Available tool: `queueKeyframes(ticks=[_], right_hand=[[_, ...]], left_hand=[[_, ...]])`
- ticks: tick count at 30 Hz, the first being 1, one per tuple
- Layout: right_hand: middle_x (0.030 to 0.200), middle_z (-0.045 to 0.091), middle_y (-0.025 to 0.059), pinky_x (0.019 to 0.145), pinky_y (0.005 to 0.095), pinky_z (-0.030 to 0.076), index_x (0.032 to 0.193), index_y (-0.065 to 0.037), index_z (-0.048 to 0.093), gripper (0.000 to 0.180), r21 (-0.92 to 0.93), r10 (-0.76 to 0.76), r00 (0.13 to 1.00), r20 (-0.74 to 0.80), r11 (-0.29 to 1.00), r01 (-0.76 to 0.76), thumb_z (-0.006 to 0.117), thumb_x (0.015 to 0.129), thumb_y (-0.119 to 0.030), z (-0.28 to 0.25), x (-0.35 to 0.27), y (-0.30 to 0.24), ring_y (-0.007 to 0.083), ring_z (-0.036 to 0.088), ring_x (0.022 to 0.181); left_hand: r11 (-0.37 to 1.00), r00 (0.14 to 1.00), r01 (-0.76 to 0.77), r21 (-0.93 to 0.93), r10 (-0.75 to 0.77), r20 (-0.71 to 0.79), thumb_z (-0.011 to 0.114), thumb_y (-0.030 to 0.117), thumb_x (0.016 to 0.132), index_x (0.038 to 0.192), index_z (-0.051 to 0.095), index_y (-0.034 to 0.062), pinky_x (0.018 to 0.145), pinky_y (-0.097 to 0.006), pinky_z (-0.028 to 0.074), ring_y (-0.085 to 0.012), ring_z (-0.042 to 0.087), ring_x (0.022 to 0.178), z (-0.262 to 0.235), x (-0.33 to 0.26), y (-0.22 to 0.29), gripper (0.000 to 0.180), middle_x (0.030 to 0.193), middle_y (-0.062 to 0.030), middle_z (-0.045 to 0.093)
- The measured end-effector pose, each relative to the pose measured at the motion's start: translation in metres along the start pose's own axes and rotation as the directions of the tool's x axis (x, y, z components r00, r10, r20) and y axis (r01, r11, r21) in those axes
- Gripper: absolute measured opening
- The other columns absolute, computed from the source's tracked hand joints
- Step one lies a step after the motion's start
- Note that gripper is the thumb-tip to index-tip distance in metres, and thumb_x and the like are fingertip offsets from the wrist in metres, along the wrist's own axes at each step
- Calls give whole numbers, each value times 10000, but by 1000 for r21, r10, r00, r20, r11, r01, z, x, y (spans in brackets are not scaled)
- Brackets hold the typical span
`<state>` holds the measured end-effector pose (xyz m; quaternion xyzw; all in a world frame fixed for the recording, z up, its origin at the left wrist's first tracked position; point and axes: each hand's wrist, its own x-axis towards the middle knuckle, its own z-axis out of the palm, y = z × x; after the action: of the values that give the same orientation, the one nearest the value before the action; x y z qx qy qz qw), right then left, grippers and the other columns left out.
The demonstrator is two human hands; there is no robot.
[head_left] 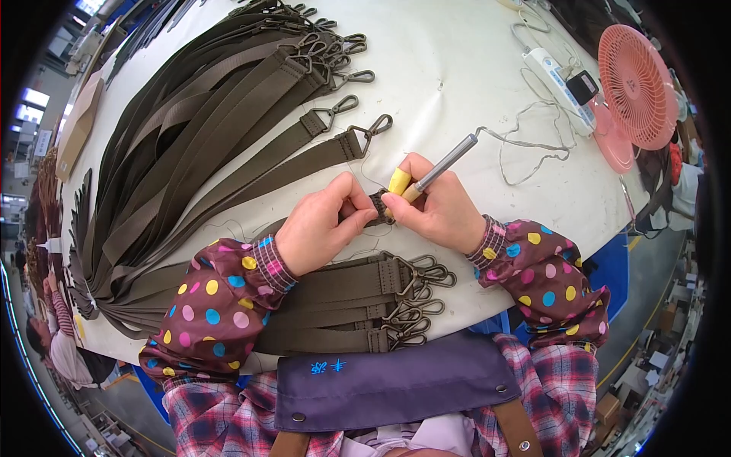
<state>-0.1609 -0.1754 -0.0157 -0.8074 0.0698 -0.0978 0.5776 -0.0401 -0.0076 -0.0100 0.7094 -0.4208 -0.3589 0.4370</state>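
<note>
Webbing comes first: the end of an olive-brown strap (378,207) sits pinched between both hands near the middle of the white desk (457,61). The left hand (320,221) has its grip closed on the strap end, thumb and fingers pressed together over the fabric. The right hand (434,209) holds a pen-shaped metal tool (445,162) with a yellow collar, its grip clamped around the shaft and the tip set against the strap end; a thin grey cord (533,145) runs from the tool's back across the desk. Both forearms wear brown sleeve covers (221,297) dotted in many colours.

Just below the hands lies a stack of finished straps (343,305) with metal snap hooks (422,293) bunched at their right ends. Above and to the left, a large fan of the same straps (198,129) spreads over the desk, hooks pointing right. At the far right stand a pink desk fan (636,87) and a white power strip (560,80). A purple apron (396,381) shows at the lower edge.
</note>
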Motion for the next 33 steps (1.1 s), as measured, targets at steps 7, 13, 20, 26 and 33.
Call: queueKeyframes(ticks=[7, 13, 20, 26, 33], right_hand=[[741, 589, 19, 562, 200, 443, 879, -37, 460, 169, 60, 81, 996, 34, 995, -83, 618, 881, -100, -3, -1, -2, 48, 570, 673], [671, 607, 46, 500, 229, 428, 868, -24, 462, 252, 74, -6, 999, -37, 997, 9, 644, 874, -198, -3, -4, 2, 71, 550, 559], [659, 594, 39, 498, 231, 424, 872, -26, 471, 242, 67, 1, 1000, -18, 998, 0, 652, 855, -185, -1, -3, 3, 75, 540, 549], [663, 588, 40, 504, 232, 426, 867, -26, 480, 235, 65, 25, 1000, 2, 998, -25, 655, 851, -183, -1, -3, 1, 77, 543, 559], [682, 609, 53, 511, 241, 438, 870, -23, 486, 252, 56, 28, 999, 25, 998, -29, 667, 849, -196, -2, -3, -1, 91, 563, 571]], left_hand=[[988, 971, 26, 151, -61, 232, 642, 96, 846, 929, 498, 26, 621, -329, 481, -225, 620, 694, -25, -2, 25, 180, 782, -99, 615], [842, 921, -201, 501, -11, 389, 647, 142, 835, 1043, 553, 116, 736, -383, 503, -276, 620, 849, -47, 12, 52, 230, 962, -90, 579], [830, 853, -401, 387, 185, 488, 631, 151, 851, 1030, 577, 153, 718, -391, 495, -291, 605, 837, -44, 36, 14, 187, 971, -75, 530], [804, 806, -456, 382, 191, 561, 632, 179, 852, 962, 573, 148, 678, -389, 488, -279, 598, 796, -44, 44, 15, 129, 944, -68, 517], [818, 830, -440, 370, 214, 515, 667, 173, 830, 928, 602, 88, 664, -366, 491, -271, 606, 765, -40, 44, 13, 145, 937, -55, 544]])
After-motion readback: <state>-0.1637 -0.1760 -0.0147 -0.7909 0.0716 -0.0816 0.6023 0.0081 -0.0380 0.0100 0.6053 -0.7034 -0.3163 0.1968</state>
